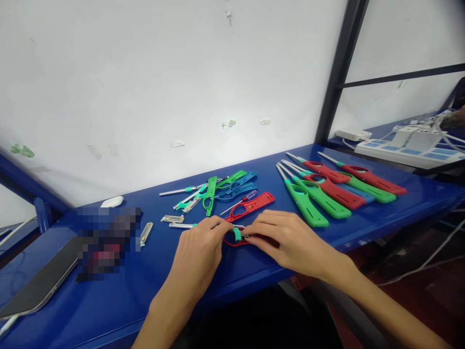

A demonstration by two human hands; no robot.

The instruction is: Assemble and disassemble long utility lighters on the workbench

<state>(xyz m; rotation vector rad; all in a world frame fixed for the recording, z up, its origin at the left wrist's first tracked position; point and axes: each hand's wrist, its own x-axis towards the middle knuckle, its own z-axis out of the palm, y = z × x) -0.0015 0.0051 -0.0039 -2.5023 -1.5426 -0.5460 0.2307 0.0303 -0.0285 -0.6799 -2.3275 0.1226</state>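
Observation:
My left hand point(198, 247) and my right hand point(286, 240) meet over a red plastic lighter shell point(236, 241) lying on the blue workbench point(109, 300). Both hands pinch it, with a small teal part point(237, 234) and a thin metal tube showing between the fingertips. Just behind lies another red shell half point(250, 206), with a small screwdriver point(240, 201) beside it. A loose pile of green and blue shell halves and metal tubes point(218, 191) sits further back.
Several finished red and green long lighters point(327, 189) lie in a row at the right. Small metal pieces point(172, 219) lie left of my hands. A phone point(43, 281) and a white oval object point(112, 201) are at the left. A power strip point(407, 150) sits at the back right.

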